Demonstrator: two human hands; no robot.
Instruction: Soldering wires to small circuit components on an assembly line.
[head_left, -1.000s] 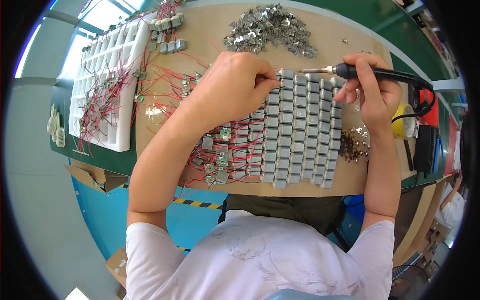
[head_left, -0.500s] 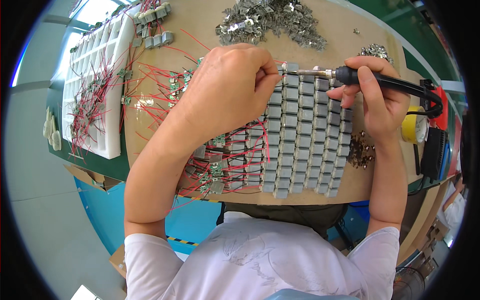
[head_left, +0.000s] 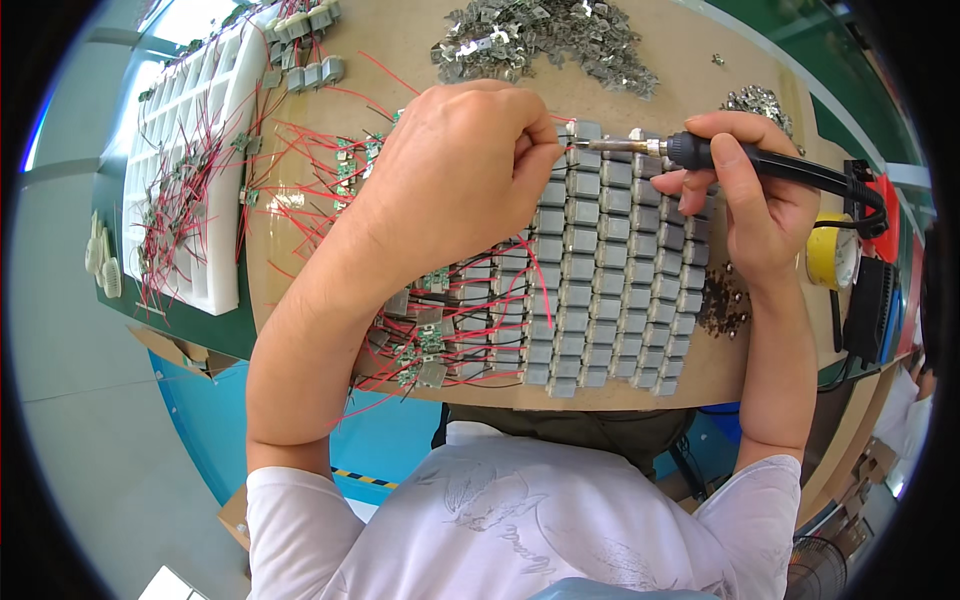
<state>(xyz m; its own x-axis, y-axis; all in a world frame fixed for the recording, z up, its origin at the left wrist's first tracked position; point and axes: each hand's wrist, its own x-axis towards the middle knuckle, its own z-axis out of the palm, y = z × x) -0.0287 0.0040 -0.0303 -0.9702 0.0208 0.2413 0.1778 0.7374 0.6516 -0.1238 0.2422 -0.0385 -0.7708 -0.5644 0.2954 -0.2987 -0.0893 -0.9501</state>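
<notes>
My right hand point(head_left: 755, 185) grips a soldering iron point(head_left: 690, 152) by its black handle. The iron's metal tip points left and meets the top end of a small grey motor-like block point(head_left: 584, 131). Just left of that tip, my left hand point(head_left: 470, 165) is closed in a pinch on a thin wire, whose short end shows beyond the fingertips. Below both hands, many such blocks point(head_left: 570, 295) lie packed in slanting rows. Red and black wires point(head_left: 490, 315) run from the left rows to small green circuit boards point(head_left: 430, 340); my left forearm hides part of them.
A white foam tray point(head_left: 225, 240) with wired boards stands at left. Loose metal pieces point(head_left: 540, 45) are heaped at the far side, with a smaller pile point(head_left: 757, 103) at far right. Yellow tape point(head_left: 825, 250) sits near the right edge, beside the iron's black cable point(head_left: 870, 200).
Both hands stay close to the same block, with only slight shifts. The iron's tip remains at the block's end, and the red wire over the rows has swung a little right.
</notes>
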